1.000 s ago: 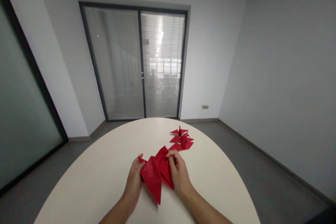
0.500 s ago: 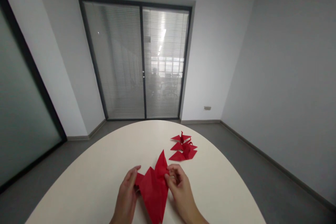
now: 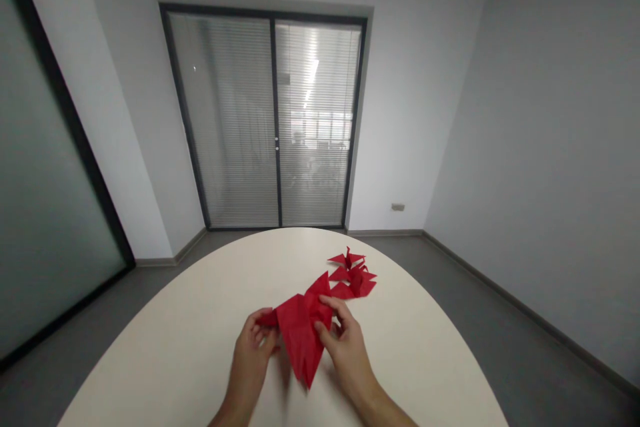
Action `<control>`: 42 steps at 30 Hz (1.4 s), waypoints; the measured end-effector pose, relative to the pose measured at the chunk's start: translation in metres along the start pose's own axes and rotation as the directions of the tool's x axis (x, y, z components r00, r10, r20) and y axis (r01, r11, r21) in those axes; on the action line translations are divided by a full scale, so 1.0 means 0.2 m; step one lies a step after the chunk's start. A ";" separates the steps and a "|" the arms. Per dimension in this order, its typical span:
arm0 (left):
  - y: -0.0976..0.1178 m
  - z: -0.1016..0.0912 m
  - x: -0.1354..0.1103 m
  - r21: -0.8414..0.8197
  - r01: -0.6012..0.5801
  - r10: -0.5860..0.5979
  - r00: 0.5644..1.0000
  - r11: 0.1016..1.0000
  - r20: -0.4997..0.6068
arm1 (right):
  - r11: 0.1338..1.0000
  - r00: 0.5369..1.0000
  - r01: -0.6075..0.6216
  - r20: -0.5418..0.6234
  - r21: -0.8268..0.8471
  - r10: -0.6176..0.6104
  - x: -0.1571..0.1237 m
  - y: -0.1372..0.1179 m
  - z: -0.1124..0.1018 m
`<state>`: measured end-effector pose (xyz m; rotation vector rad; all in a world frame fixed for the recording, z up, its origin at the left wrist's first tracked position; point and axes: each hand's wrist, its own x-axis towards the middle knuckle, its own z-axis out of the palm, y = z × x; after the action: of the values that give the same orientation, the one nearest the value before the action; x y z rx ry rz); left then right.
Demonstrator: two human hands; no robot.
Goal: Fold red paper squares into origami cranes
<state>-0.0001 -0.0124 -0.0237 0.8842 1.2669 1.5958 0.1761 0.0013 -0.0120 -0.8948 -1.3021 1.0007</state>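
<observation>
A large folded red paper crane (image 3: 303, 330) is held between both hands, just above the table's near part. My left hand (image 3: 254, 347) pinches its narrow left tip between thumb and fingers. On the other side my right hand (image 3: 345, 340) grips the body and right wing, thumb in front and fingers at the edge. One point of the paper rises to the upper right, and another hangs down toward me. Beyond the right hand, several smaller red paper cranes (image 3: 356, 280) stand close together on the table.
The round cream table (image 3: 200, 327) fills the lower view, its curved edge falling off to grey floor on both sides. Past it is a glass door with blinds (image 3: 270, 127). A wall socket (image 3: 398, 207) sits low on the right.
The held crane has moved up and away from me, its upper point leaning further right. My left fingers have closed on the left tip. The smaller cranes stay in place.
</observation>
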 end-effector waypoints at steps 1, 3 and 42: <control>0.01 0.00 -0.01 0.027 -0.003 0.003 1.000 1.000 0.006 | 1.000 1.000 0.013 0.001 0.015 -0.013 0.00 -0.01 0.00; 0.05 0.00 -0.03 0.085 -0.030 0.026 0.999 0.996 0.044 | 0.998 0.999 0.044 0.004 0.044 -0.044 -0.01 -0.04 0.01; 0.18 -0.08 -0.15 0.335 -0.493 0.440 0.869 0.803 0.227 | 0.992 0.980 0.126 0.154 0.028 -0.129 0.00 -0.16 -0.01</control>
<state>-0.0109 -0.0487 0.0069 1.6375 1.3514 1.6383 0.1817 -0.0096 0.0181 -0.7207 -1.4607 0.9950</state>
